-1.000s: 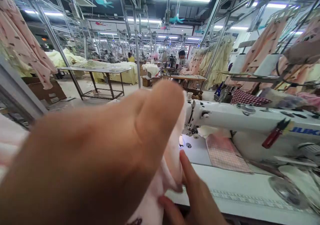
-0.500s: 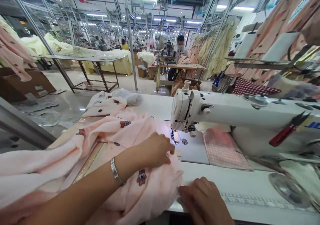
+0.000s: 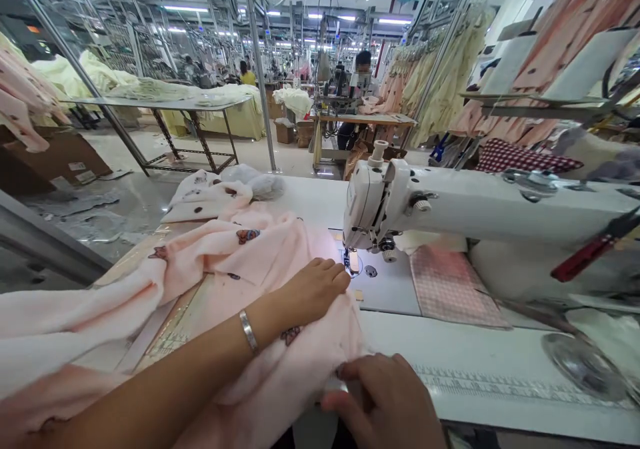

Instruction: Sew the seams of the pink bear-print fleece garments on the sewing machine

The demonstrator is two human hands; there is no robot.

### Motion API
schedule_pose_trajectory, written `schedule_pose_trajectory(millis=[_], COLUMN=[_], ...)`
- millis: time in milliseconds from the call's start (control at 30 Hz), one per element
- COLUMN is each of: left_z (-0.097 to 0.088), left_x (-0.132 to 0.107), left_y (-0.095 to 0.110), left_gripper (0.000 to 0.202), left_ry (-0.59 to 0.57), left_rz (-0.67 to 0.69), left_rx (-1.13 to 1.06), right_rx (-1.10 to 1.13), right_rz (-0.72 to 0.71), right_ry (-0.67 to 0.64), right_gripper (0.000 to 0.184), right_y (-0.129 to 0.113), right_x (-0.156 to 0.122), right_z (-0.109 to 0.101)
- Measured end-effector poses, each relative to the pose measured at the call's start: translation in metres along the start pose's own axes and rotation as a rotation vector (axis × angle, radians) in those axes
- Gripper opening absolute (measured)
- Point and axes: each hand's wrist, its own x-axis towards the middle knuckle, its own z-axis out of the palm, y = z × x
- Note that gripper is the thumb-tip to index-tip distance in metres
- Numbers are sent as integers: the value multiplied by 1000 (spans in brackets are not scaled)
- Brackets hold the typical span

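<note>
A soft pink garment [image 3: 235, 256] with small printed figures lies heaped across the white sewing table [image 3: 480, 362]. My left hand [image 3: 313, 289] rests on it palm down, fingers together and reaching toward the presser foot [image 3: 353, 262] of the white sewing machine [image 3: 450, 202]. A silver bracelet [image 3: 249, 331] circles that wrist. My right hand [image 3: 385, 402] is at the table's near edge, fingers curled onto the garment's edge.
A pink checked cloth [image 3: 450, 289] lies under the machine arm. Red-handled snips [image 3: 590, 256] sit on the machine. Hanging garments fill the right side. Another person [image 3: 361, 76] sits at a sewing station beyond, past a metal table [image 3: 165, 106] piled with yellow fabric.
My left hand dropped from close before the camera onto the garment by the needle. Since then both hands shifted slightly and the view tilted downward.
</note>
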Motion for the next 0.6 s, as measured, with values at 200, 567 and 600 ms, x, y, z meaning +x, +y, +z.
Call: schedule_pose_trajectory(millis=[200, 567, 600], left_z=[10, 7, 7], left_x=[-14, -23, -24], left_y=[-5, 6, 8], left_gripper=[14, 16, 15], left_ry=[278, 539, 539], left_rz=[-39, 68, 82], left_rx=[-75, -92, -94], right_rx=[-82, 221, 301], right_rz=[232, 318, 353], right_ry=[-138, -237, -233], right_gripper=[57, 28, 29], right_y=[-26, -51, -52], right_x=[9, -21, -23], right_z=[0, 17, 18])
